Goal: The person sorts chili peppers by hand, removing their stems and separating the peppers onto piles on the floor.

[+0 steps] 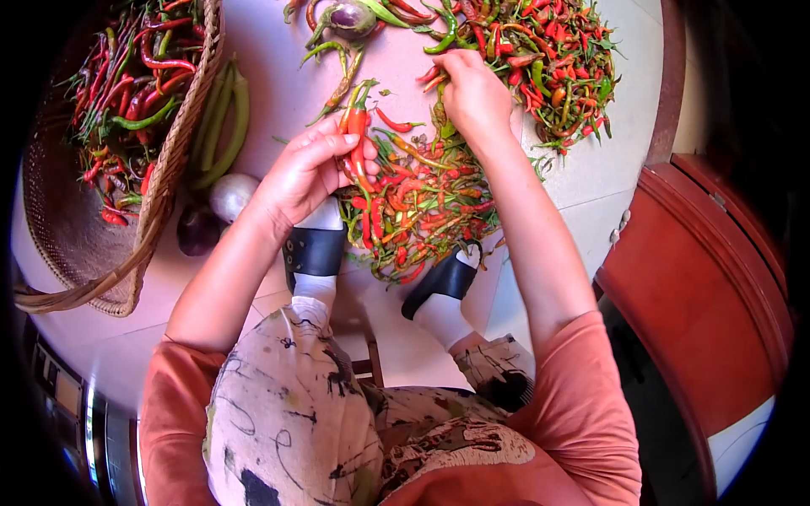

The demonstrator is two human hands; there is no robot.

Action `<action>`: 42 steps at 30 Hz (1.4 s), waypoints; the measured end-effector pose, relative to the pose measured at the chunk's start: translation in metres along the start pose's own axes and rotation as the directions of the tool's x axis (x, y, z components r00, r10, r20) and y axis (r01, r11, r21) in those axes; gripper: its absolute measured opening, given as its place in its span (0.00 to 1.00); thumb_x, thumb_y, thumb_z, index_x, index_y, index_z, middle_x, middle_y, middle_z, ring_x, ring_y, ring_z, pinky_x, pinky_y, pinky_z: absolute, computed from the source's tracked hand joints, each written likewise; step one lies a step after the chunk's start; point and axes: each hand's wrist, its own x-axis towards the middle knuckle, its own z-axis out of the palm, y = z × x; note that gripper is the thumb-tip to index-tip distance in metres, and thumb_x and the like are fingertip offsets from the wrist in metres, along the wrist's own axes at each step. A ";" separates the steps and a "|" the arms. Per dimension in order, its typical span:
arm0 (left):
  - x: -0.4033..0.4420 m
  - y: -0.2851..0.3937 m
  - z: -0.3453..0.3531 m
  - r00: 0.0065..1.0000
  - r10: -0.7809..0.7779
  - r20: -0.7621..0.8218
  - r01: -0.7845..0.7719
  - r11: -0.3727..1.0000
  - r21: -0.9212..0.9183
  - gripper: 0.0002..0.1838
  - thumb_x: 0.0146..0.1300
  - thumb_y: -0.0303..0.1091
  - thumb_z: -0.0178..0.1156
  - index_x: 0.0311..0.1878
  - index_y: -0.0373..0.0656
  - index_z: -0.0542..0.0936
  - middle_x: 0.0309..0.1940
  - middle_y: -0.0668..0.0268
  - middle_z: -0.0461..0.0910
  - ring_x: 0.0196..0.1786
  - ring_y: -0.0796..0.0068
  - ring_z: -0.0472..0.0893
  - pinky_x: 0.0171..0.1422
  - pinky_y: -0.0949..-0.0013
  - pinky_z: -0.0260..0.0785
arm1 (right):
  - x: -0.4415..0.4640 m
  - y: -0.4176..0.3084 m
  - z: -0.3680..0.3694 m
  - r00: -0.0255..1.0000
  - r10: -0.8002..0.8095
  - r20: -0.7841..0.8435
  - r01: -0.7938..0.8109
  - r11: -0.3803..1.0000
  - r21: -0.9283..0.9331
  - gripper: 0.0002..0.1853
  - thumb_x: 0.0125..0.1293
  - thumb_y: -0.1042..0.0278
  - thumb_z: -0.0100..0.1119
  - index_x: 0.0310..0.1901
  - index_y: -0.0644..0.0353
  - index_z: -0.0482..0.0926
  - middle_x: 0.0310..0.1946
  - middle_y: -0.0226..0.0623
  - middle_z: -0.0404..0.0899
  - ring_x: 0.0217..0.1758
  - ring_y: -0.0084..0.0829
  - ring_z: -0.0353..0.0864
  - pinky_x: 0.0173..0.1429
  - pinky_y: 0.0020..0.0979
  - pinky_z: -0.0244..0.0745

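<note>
Long red chili peppers (359,126) with green stems stand up out of my left hand (308,164), its thumb and fingers closed round them. Below that hand, a heap of small red, orange and green chilies (422,211) lies on the floor between my feet. My right hand (475,94) is at the left edge of a larger chili pile (557,72). Its fingers are pinched on a chili pepper (429,76), whose red end shows at the fingertips; the rest is hidden.
At left stands a woven basket (181,118) partly filled with chilies. Long green vegetables (228,126), a pale round vegetable (234,196) and a dark eggplant (198,230) lie beside it. Another eggplant (350,18) is at the top. Red wooden furniture (700,295) stands at right.
</note>
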 end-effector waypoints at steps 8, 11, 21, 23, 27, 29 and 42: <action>-0.001 0.001 -0.001 1.000 -0.012 -0.008 0.012 0.997 0.077 0.12 0.62 0.30 0.54 0.48 0.40 0.71 0.37 0.62 0.79 0.38 0.73 0.80 0.47 0.71 0.73 | -0.002 0.013 0.003 0.966 -0.047 0.254 0.106 0.969 -0.223 0.09 0.55 0.71 0.53 0.39 0.50 0.75 0.44 0.34 0.73 0.39 0.41 0.79 0.38 0.41 0.75; -0.003 0.001 -0.001 1.000 -0.004 -0.014 0.005 0.995 0.096 0.12 0.62 0.30 0.54 0.48 0.40 0.71 0.36 0.63 0.79 0.38 0.74 0.80 0.47 0.71 0.73 | -0.013 -0.005 -0.013 0.957 -0.044 0.285 0.080 0.990 -0.117 0.07 0.57 0.68 0.56 0.39 0.51 0.76 0.38 0.34 0.76 0.36 0.41 0.79 0.38 0.39 0.75; 0.006 -0.006 -0.010 0.992 0.016 -0.124 0.006 0.985 0.170 0.07 0.61 0.33 0.59 0.39 0.41 0.74 0.26 0.67 0.76 0.33 0.74 0.79 0.40 0.71 0.74 | -0.050 -0.031 -0.044 0.760 0.320 0.566 -0.641 0.221 0.735 0.14 0.63 0.69 0.58 0.49 0.63 0.71 0.42 0.39 0.81 0.24 0.12 0.71 0.26 0.14 0.64; 0.005 -0.003 -0.007 0.985 -0.006 -0.172 0.027 0.992 0.119 0.07 0.61 0.33 0.60 0.36 0.41 0.75 0.26 0.67 0.77 0.30 0.75 0.79 0.38 0.71 0.74 | -0.054 -0.035 -0.049 0.727 0.314 0.610 -0.673 0.154 0.723 0.12 0.66 0.69 0.54 0.48 0.64 0.72 0.44 0.42 0.80 0.22 0.11 0.68 0.25 0.13 0.62; 0.006 -0.004 -0.010 0.981 -0.011 -0.195 0.036 0.992 0.121 0.06 0.62 0.32 0.59 0.36 0.41 0.74 0.27 0.67 0.78 0.28 0.76 0.78 0.39 0.71 0.75 | -0.065 -0.030 -0.038 0.738 0.184 0.650 -0.638 -0.125 0.760 0.11 0.67 0.68 0.50 0.47 0.64 0.74 0.41 0.39 0.82 0.23 0.12 0.70 0.25 0.13 0.63; 0.006 -0.005 -0.012 0.982 -0.014 -0.190 0.034 0.994 0.101 0.07 0.62 0.32 0.59 0.39 0.40 0.75 0.29 0.65 0.79 0.29 0.76 0.79 0.41 0.71 0.75 | -0.067 -0.029 -0.035 0.741 0.164 0.651 -0.629 -0.170 0.759 0.11 0.68 0.68 0.48 0.47 0.63 0.74 0.42 0.40 0.81 0.23 0.12 0.70 0.26 0.13 0.63; 0.004 -0.012 -0.011 0.995 -0.079 -0.065 0.095 0.947 0.307 0.10 0.62 0.35 0.58 0.44 0.40 0.77 0.35 0.62 0.83 0.38 0.71 0.82 0.43 0.70 0.75 | -0.083 -0.069 -0.007 0.624 0.098 0.775 -0.778 0.165 0.606 0.08 0.65 0.65 0.56 0.36 0.60 0.75 0.26 0.28 0.77 0.21 0.14 0.70 0.23 0.16 0.62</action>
